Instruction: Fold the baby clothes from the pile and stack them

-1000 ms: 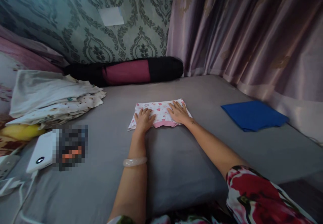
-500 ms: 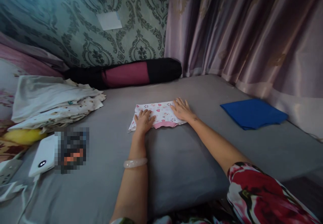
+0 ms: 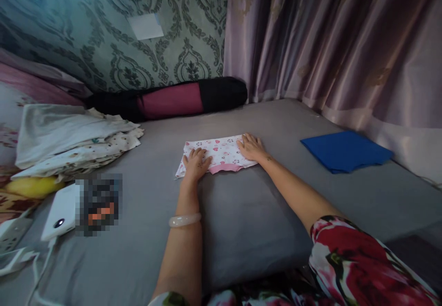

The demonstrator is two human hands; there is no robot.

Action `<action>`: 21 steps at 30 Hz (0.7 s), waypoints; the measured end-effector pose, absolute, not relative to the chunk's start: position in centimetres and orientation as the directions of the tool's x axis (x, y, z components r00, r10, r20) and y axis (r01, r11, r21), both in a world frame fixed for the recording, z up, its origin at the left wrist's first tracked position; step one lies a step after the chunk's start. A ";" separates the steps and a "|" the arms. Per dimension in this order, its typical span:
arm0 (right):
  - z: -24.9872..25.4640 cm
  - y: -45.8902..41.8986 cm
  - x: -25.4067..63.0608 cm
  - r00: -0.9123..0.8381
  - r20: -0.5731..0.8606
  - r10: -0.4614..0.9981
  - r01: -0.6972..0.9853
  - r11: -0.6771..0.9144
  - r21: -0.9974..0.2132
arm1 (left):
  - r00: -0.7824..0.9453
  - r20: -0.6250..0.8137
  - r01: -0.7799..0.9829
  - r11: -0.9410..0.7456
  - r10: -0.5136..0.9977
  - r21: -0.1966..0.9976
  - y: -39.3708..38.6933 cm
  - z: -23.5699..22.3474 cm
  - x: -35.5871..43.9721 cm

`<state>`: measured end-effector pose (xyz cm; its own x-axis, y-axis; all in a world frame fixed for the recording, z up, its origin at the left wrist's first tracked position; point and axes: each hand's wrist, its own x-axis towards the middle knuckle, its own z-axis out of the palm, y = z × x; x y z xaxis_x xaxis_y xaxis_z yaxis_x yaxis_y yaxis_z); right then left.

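Note:
A folded white garment (image 3: 223, 148) with pink hearts and flowers lies flat on the grey bed sheet (image 3: 252, 214). Its pink neckline edge faces me. My left hand (image 3: 196, 164) rests on the garment's left part, fingers spread, with a pale bangle on that wrist. On its right end lies my right hand (image 3: 252, 147), palm down and fingers stretched out. Both hands press on the cloth without gripping it. What lies under the palms is hidden.
A folded blue garment (image 3: 345, 151) lies to the right. At the left are a pile of pale cloths (image 3: 76, 135), a white power bank (image 3: 64, 209) with a cable, and a power strip (image 3: 14, 232). A long black and maroon bag (image 3: 172, 100) lies along the wall.
My right hand has slid slightly to the right on the garment. My left hand stays nearly in place. The view has shifted a little.

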<state>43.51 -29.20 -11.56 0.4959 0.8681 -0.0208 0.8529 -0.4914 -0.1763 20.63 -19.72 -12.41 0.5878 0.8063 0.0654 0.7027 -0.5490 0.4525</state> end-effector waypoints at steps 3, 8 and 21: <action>-11.1 -29.8 42.5 0.459 -0.009 0.888 0.874 -0.453 -0.176 | 0.606 0.069 0.694 -0.568 0.793 0.442 -19.9 -12.1 20.6; -11.1 -30.9 39.8 0.342 0.036 0.939 0.929 -0.333 -0.161 | 0.643 0.076 0.687 -0.618 0.762 0.381 -20.4 -11.3 20.9; -12.1 -31.3 38.7 0.334 0.103 0.937 0.935 -0.315 -0.164 | 0.692 -0.053 0.685 -0.633 0.720 0.360 -20.8 -11.3 21.3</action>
